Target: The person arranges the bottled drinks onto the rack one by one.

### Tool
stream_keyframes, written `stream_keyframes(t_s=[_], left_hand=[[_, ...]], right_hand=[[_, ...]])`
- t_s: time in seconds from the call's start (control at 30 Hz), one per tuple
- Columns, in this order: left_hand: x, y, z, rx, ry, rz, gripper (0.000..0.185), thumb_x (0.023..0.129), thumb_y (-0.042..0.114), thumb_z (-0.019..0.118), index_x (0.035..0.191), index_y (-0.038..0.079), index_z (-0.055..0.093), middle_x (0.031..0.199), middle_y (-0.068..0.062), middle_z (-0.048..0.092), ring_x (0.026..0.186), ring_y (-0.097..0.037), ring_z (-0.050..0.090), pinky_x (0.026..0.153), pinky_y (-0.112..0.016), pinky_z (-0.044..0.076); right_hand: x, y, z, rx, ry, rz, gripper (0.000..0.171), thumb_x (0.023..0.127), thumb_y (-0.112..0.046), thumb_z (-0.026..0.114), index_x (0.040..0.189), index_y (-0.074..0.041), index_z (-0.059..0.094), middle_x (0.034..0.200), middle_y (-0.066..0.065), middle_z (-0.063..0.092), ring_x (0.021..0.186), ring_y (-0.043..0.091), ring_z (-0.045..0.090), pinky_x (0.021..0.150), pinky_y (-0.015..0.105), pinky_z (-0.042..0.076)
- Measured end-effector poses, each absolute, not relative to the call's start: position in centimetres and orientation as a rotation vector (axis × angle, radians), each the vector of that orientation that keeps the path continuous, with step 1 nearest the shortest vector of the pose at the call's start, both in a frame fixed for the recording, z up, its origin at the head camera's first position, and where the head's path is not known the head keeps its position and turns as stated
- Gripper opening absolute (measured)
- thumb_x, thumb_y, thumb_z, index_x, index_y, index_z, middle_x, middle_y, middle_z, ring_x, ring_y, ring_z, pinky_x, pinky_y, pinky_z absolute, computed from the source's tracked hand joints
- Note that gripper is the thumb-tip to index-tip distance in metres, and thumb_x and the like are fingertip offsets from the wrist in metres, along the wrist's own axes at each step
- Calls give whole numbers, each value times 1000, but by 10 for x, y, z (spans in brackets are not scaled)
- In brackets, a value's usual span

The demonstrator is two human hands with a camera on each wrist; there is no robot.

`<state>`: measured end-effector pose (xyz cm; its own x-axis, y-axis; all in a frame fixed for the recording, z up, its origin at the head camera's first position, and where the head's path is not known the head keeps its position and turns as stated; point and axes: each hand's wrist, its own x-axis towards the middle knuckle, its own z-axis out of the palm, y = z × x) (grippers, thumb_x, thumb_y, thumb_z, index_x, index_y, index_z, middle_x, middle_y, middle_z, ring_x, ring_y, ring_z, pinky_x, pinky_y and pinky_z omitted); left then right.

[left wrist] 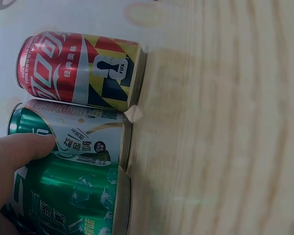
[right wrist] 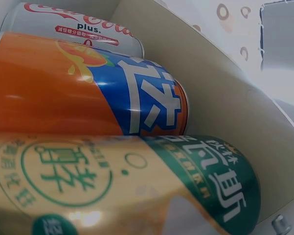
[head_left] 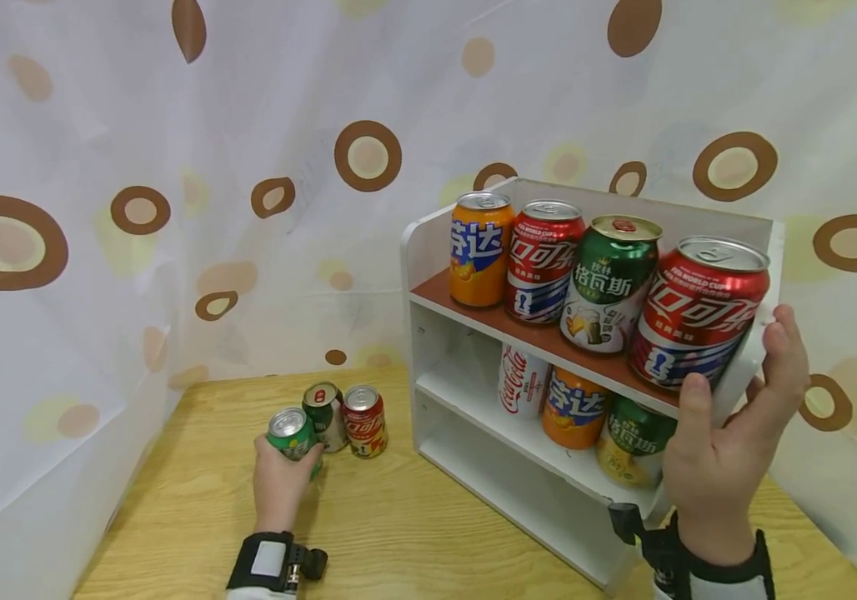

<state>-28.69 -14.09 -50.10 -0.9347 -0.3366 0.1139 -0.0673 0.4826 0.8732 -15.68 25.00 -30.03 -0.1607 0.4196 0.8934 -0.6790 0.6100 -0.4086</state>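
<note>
Head view shows the left hand (head_left: 278, 483) with its fingers curled around a bright green can (head_left: 291, 433) standing on the wooden tabletop (head_left: 413, 525), touching a darker green can (head_left: 325, 415) that stands beside a red can (head_left: 364, 420). The right hand (head_left: 729, 450) grips the right end of the white shelf (head_left: 428, 242), thumb in front and fingers clamped on its side panel, just below the rightmost of 4 cans on the top tier, a red cola can (head_left: 699, 312).

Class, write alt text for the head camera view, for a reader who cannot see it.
A person's right hand grips the side of a white shelf unit stocked with drink cans, while the left hand holds a green can on the wooden table.
</note>
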Motion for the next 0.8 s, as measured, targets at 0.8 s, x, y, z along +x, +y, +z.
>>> stream_keyframes(t_s=[0.8], left_hand=[[-286,-140,-501,326,-2469,-1386,75,89,20,78,139,-12,33,134,-38,53,125,-53,56,103,-64,48]], right_hand=[[-156,249,-300,258,-1422,1003,44,98,-13,53,133,8,39,157,18,34,145,29,35,117,30,33]])
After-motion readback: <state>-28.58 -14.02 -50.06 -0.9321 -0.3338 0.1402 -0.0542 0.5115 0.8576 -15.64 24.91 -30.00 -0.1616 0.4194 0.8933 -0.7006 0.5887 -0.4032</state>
